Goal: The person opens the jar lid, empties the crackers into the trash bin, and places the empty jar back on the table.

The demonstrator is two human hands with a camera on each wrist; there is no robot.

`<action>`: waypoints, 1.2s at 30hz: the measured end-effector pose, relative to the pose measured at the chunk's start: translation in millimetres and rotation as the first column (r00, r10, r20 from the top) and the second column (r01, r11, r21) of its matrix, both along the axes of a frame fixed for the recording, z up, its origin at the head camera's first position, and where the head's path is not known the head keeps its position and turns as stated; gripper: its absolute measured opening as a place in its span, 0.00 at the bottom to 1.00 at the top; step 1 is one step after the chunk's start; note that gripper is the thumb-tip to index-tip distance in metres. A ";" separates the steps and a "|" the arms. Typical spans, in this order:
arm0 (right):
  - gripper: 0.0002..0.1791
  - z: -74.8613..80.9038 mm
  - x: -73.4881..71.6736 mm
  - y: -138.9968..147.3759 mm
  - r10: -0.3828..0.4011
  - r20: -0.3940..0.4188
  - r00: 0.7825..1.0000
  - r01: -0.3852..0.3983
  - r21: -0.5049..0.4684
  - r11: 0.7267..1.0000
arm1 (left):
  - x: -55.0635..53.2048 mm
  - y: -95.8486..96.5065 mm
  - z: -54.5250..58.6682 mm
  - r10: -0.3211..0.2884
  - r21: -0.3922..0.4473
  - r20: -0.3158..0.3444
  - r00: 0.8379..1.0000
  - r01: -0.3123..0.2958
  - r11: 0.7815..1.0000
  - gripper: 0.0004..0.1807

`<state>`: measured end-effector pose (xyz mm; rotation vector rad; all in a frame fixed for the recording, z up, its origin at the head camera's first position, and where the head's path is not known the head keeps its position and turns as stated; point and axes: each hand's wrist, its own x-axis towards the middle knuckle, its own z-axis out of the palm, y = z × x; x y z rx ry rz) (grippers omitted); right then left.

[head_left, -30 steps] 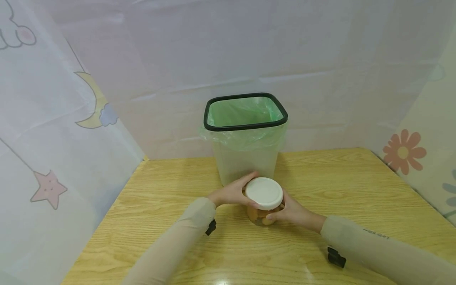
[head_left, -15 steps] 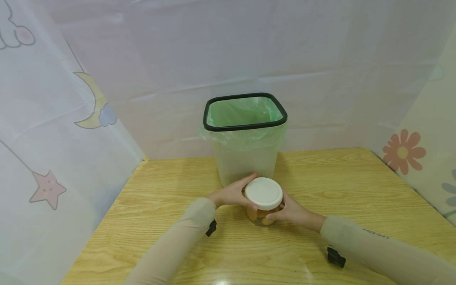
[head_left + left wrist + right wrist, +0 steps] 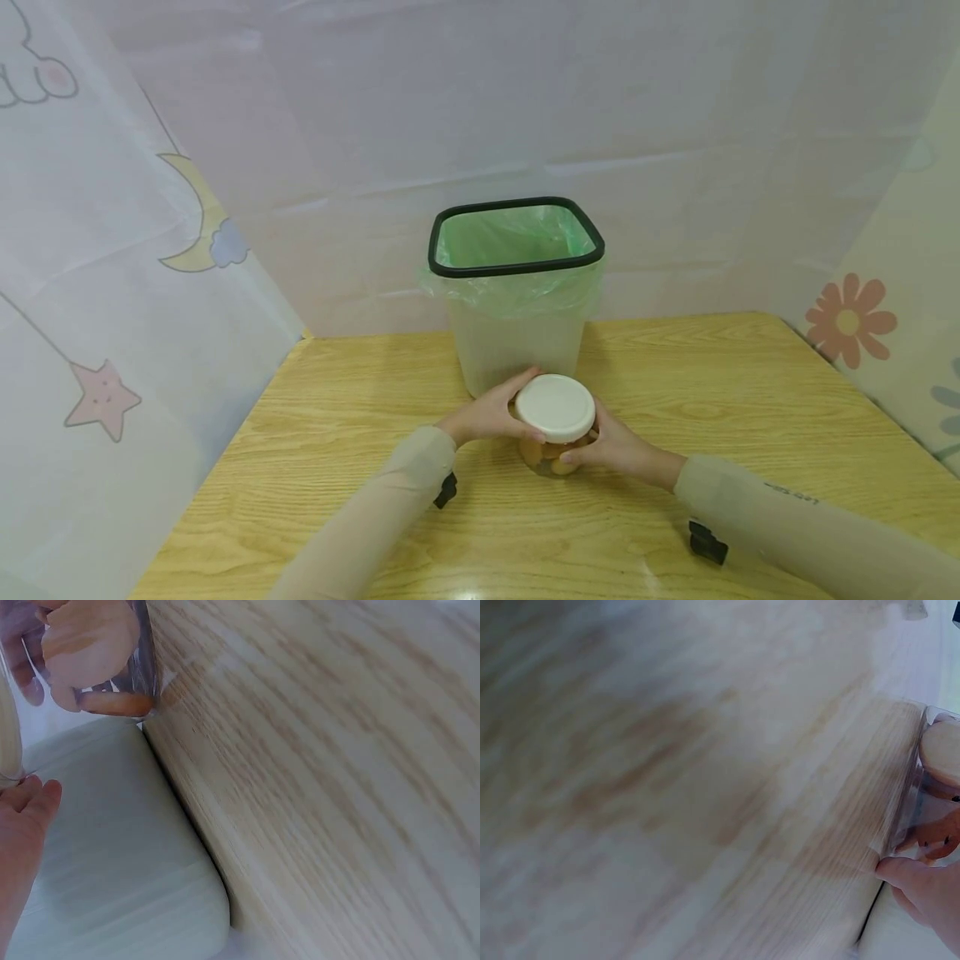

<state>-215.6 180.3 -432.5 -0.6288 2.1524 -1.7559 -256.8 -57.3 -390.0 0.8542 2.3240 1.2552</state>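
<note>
A clear jar with a round white lid stands upright on the table, tan rounded pieces showing through its wall. My left hand grips the lid, thumb on the near side and fingers around the far side. Lower down, my right hand holds the jar's body from the right, its thumb across the front. In the left wrist view, the left fingers lie along the lid's edge. The right wrist view has the right thumb against the jar's lower wall; its other fingers are mostly hidden.
Right behind the jar stands a pale waste bin with a black rim and a green liner bag folded over it. The wood-grain table meets printed cloth walls at the back and sides.
My left wrist has dipped slightly toward me, the hand staying on the lid. The jar, the right hand and the bin keep their places.
</note>
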 end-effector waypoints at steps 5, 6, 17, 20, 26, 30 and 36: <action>0.60 -0.8 -0.2 -0.4 -0.003 -0.004 1.000 0.003 -0.005 1.000 | 3.0 0.2 -1.0 0.022 0.001 -0.006 1.000 -0.022 1.000 0.57; 0.59 -0.9 -0.1 -0.6 -0.008 -0.004 1.000 0.008 -0.004 1.000 | 3.5 0.4 -1.2 0.025 0.003 -0.003 1.000 -0.025 1.000 0.56; 0.59 0.2 0.4 -1.3 -0.034 -0.025 0.999 0.035 0.011 0.999 | 6.0 2.0 -6.3 0.061 -0.003 -0.040 0.997 -0.061 0.998 0.56; 0.59 0.2 0.6 -1.5 -0.040 -0.016 0.999 0.040 0.013 0.999 | 7.4 2.6 -6.0 0.069 -0.004 -0.038 0.997 -0.070 0.998 0.56; 0.60 -0.4 0.2 -0.5 -0.034 -0.031 0.999 0.034 0.022 0.999 | 10.6 4.4 -6.3 0.089 0.000 -0.053 0.995 -0.089 0.996 0.57; 0.60 -1.7 -0.5 0.0 -0.025 -0.031 0.999 0.026 0.025 0.999 | 13.1 5.6 -6.9 0.109 0.002 -0.055 0.993 -0.109 0.994 0.56; 0.60 -3.9 -1.7 0.1 -0.023 -0.035 0.999 0.024 0.019 1.000 | 16.0 7.7 -7.9 0.137 0.011 -0.063 0.989 -0.137 0.991 0.56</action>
